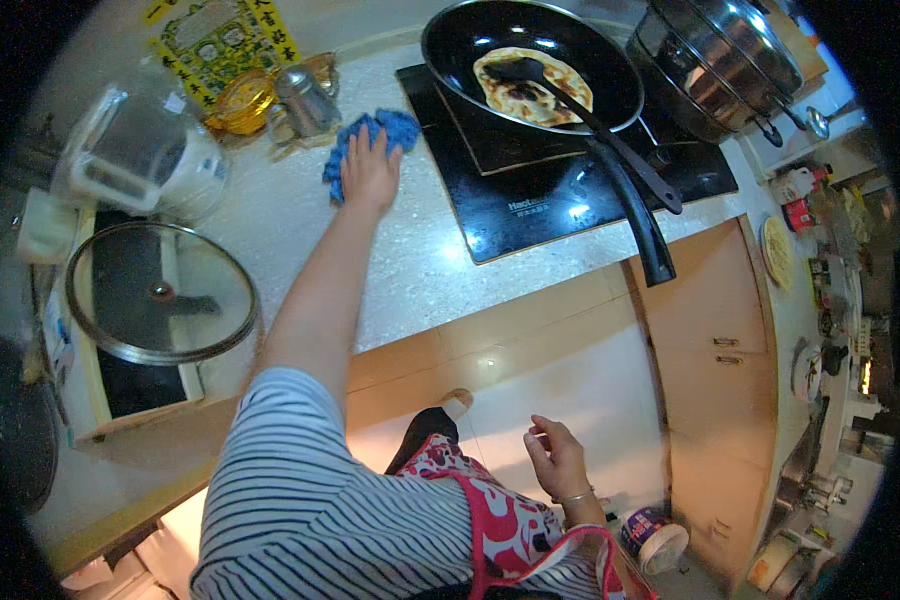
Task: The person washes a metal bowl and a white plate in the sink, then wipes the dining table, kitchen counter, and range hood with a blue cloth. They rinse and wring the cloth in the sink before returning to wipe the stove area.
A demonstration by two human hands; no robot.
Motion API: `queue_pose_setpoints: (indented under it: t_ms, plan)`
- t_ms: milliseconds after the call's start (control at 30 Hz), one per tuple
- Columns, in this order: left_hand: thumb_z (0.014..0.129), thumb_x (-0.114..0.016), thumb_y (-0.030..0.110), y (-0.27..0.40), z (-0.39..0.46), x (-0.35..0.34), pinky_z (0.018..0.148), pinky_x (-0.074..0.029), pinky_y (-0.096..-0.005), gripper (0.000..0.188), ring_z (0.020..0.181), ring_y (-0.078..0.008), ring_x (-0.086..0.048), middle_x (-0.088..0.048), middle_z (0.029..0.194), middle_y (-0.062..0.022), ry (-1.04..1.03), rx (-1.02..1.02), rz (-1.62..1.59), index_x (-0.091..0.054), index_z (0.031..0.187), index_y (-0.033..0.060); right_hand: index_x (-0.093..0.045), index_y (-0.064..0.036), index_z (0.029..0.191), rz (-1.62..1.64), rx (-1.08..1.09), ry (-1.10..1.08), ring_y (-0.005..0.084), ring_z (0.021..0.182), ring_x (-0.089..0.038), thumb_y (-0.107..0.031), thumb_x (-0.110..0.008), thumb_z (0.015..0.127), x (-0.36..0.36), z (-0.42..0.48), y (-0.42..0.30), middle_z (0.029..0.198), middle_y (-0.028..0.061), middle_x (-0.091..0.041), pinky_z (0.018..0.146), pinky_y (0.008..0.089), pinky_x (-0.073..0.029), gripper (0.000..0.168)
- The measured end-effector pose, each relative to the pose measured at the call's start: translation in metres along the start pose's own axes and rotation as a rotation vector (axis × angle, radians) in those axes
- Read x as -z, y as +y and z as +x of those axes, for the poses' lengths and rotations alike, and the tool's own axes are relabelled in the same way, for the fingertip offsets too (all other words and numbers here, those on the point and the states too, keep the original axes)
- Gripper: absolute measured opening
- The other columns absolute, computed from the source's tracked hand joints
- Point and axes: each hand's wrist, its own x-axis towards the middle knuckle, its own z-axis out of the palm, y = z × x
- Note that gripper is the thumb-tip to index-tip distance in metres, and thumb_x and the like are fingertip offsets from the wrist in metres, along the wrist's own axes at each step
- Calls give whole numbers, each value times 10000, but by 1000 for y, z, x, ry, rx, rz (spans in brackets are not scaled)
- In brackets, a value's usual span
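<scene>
My left hand [371, 171] lies spread on a crumpled blue cloth [403, 129], pressing it to the speckled countertop [412, 292]. Just right of it is a black induction cooktop [525, 217]. A black frying pan [615, 82] stands there with a browned flatbread [570, 88] inside. Across the bread rests a black slotted or solid turner [649, 180]; its blade type is unclear. My right hand [561, 457] hangs low over the floor beside my apron, fingers loosely curled and apart, with nothing visible in it.
A glass lid [139, 300] lies left, near a clear plastic pitcher [187, 169]. Behind the cloth stand a metal shaker [307, 97] and a golden container [244, 101]. A steel steamer pot [720, 67] sits right of the pan, whose handle [645, 225] overhangs the counter edge. A tub [660, 544] is on the floor.
</scene>
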Motion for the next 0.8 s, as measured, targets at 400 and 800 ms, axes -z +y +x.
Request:
queue_pose_setpoints:
  t_ms: [400, 800]
  plan:
    - [767, -646, 195, 57, -86, 29, 864, -394, -433, 299, 1003, -361, -463, -516, 1036, -160, 73, -385, -246, -551, 988, 17, -560, 7, 1111, 27, -14, 23, 268, 742, -627, -221, -614, 849, -9, -3, 4, 911, 168, -608, 673, 355, -512, 352]
    - [860, -546, 318, 113, -90, 4, 1051, -262, -460, 485, 1315, -347, -293, -385, 1378, -185, -23, -298, -153, -503, 1240, 19, -566, -3, 1123, -73, 139, 22, 241, 772, -627, -196, -601, 850, 23, 14, -19, 904, 145, -621, 695, 327, -508, 336]
